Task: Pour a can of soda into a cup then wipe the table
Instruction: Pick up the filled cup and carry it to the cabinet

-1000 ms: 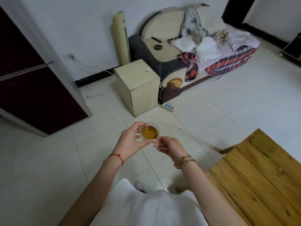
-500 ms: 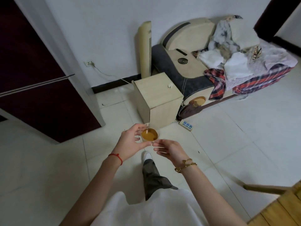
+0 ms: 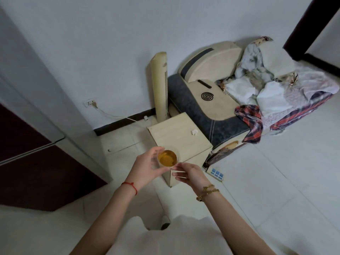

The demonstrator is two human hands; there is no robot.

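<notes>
You are holding the cup [image 3: 167, 159], already filled with amber soda, upright above the small cabinet [image 3: 179, 137], left hand [image 3: 145, 167] gripping its side and right hand [image 3: 189, 173] steadying its base, so wiping looks left, the table being out of view.

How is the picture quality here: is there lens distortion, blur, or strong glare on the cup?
Head view: wide-angle bending curves the wall and door edges near the borders; light is soft and dim, shadows weak. The cup of amber liquid shows no strong glare; the left hand and right hand are slightly soft.
</notes>
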